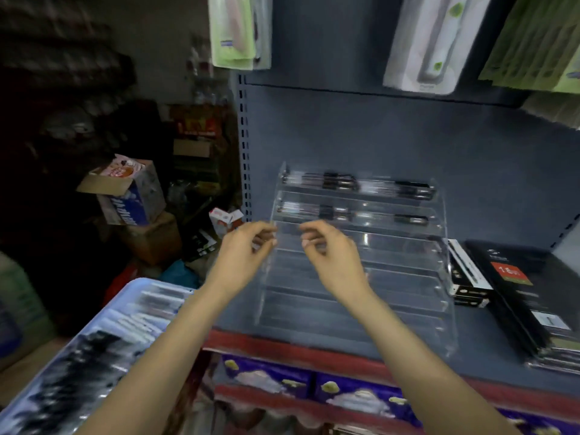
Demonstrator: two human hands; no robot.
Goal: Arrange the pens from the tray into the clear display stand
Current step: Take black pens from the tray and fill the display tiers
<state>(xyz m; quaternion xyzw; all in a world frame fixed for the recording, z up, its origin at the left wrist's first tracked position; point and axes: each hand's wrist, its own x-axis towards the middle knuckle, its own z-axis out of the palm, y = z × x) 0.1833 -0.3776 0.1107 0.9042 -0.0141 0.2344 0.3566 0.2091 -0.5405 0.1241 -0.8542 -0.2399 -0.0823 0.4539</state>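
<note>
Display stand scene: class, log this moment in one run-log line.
left hand: curled, grip unclear | right hand: same | display stand: top two tiers hold pens | tray: pens remain

A grey metal shelf (345, 136) with a red front edge (282, 343) is seen. Flat black boxes (527, 296) are stacked on it at the right. Blister-packed goods (238, 29) are hung above. Purple packages (266, 378) are lined up on the shelf below. At the left, an open cardboard carton (125, 193) is tilted on a brown box (153, 240).
</note>
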